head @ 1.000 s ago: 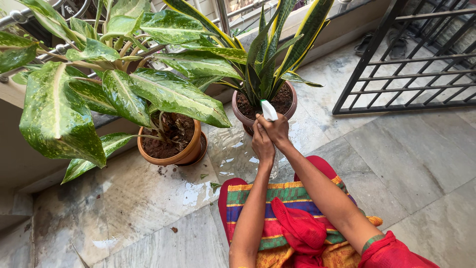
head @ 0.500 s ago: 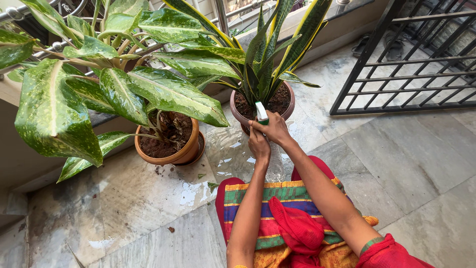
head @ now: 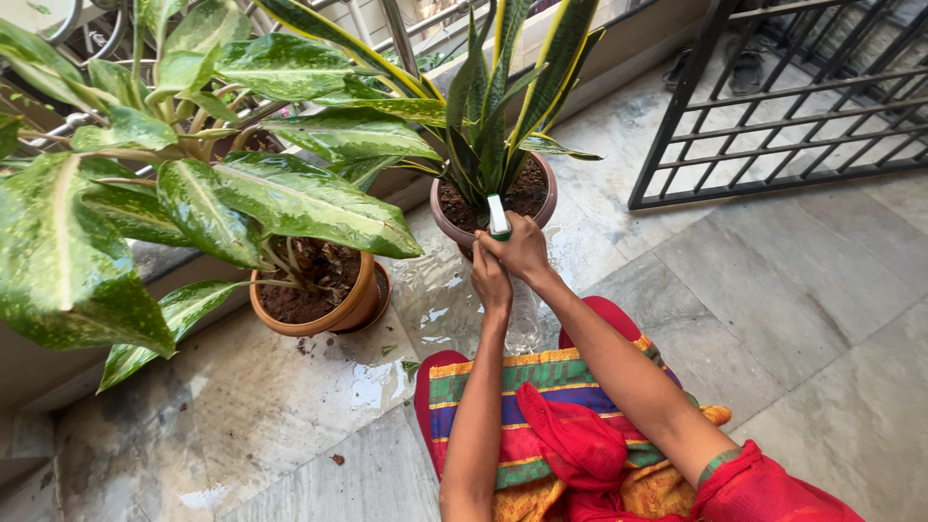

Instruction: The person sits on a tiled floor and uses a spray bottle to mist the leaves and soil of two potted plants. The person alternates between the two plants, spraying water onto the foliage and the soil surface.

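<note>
At the far left a broad-leaved plant with speckled green and cream leaves (head: 193, 184) spreads out of a round orange clay pot (head: 340, 311) on the wet grey stone floor (head: 793, 290), with a little soil spilled beside the pot. Just to its right the left hand (head: 491, 282) is wrapped round the neck of a clear plastic spray bottle (head: 523, 314), which stands upright above the person's lap, in front of a dull pink clay pot (head: 447, 225) holding a tall, sword-leaved plant with yellow edges (head: 503, 97). The right hand (head: 523, 247) is clasped over the bottle's white and green spray head (head: 497, 216) — both hands closed on the bottle, touching each other — and farther right a black metal grille gate (head: 773, 106) stands open across the floor.
</note>
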